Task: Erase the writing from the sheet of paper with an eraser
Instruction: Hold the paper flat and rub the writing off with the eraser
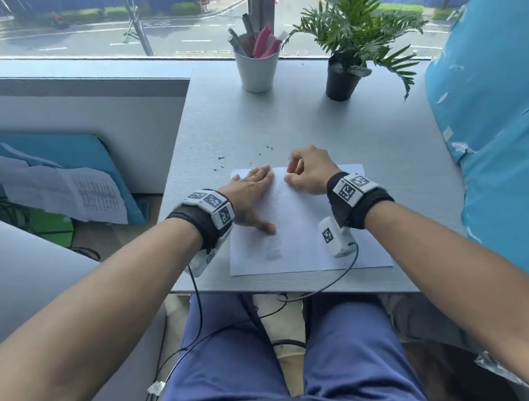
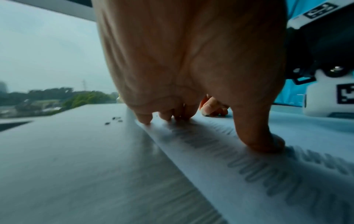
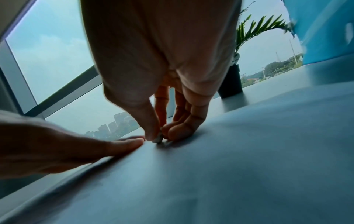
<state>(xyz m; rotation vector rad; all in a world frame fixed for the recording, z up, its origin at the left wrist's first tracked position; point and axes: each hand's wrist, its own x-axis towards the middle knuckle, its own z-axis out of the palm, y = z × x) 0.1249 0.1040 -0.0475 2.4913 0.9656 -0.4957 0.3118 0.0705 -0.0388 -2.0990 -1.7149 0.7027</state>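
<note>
A white sheet of paper (image 1: 304, 229) lies flat near the front edge of the grey desk (image 1: 314, 125). Faint pencil writing (image 1: 272, 247) runs down its left part, seen as rows of dark loops (image 2: 258, 174) in the left wrist view. My left hand (image 1: 253, 195) lies flat on the sheet's left side, fingers straight and thumb (image 2: 262, 136) pressed on the writing. My right hand (image 1: 308, 171) is curled over the sheet's top edge, thumb and fingers pinching a small grey eraser (image 3: 158, 138) against the paper, right beside the left fingertips (image 3: 134, 141).
Dark eraser crumbs (image 1: 243, 160) are scattered on the desk beyond the sheet. A white cup of pens (image 1: 257, 68) and a black potted plant (image 1: 342, 78) stand at the back by the window. A blue covered surface (image 1: 499, 116) rises at the right.
</note>
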